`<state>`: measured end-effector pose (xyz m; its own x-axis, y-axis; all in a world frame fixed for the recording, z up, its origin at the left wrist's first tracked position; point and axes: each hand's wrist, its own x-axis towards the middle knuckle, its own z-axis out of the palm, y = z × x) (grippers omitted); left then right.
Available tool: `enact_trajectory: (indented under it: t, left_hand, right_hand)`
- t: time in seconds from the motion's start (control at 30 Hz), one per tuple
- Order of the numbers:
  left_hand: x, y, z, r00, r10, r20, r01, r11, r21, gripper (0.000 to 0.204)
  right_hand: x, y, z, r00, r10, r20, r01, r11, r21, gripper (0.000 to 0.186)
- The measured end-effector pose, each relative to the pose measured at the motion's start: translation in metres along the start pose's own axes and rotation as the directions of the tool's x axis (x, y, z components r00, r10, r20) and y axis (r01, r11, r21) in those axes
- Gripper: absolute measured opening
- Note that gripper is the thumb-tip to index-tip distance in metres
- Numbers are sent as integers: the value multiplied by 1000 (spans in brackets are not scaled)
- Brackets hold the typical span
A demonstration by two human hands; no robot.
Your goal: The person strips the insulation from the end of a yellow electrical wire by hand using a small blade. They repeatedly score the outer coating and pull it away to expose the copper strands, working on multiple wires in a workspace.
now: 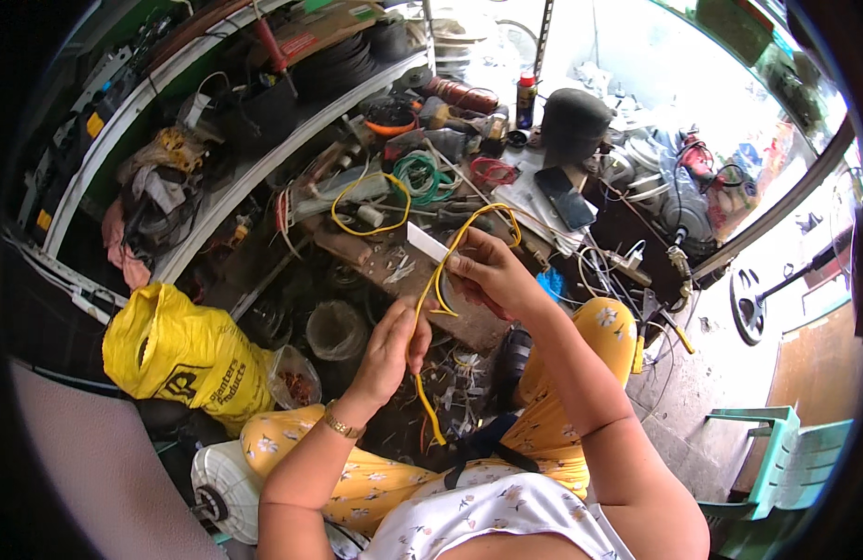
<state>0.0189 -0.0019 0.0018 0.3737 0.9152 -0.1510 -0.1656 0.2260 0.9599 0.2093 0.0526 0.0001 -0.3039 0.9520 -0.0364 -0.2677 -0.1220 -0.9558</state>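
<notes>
A long yellow wire point(419, 318) runs through my left hand point(391, 353), whose fingers are closed round it. Its lower end point(435, 422) hangs below that hand, over the gap between my knees. My right hand point(492, 269) is closed on a flat white strip point(426, 245), with the yellow wire passing beside its fingers. I cannot make out what kind of piece the strip is. From there the wire loops up past the right hand and across to a wide curl point(334, 207) over the cluttered bench.
Beyond my hands, a wooden bench point(468, 327) carries a green wire coil point(420, 177), a phone point(564, 198) and a spray can point(526, 101). A yellow sack point(184, 350) stands at left beside a clear bag point(293, 377). A green plastic chair point(786, 457) is at right.
</notes>
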Motion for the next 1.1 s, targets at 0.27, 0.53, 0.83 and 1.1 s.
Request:
enact_trajectory:
  t: [0.27,0.53,0.83,1.1]
  left_hand:
    - [8,8,-4,1000,11,18,-12,997,70,21]
    - [3,7,-6,997,-16,76,9,995,102,23]
    - [-11,7,-6,995,-78,68,74,995,62,23]
    - [-18,-11,5,991,-136,-3,135,987,-91,23]
  right_hand:
    - [5,5,8,999,-37,27,36,997,61,16]
    - [-1,-10,-1,1000,-4,-23,6,995,104,20]
    - [7,4,-8,997,10,-78,-7,999,35,22]
    - [7,11,-19,999,-13,-48,6,990,-143,18]
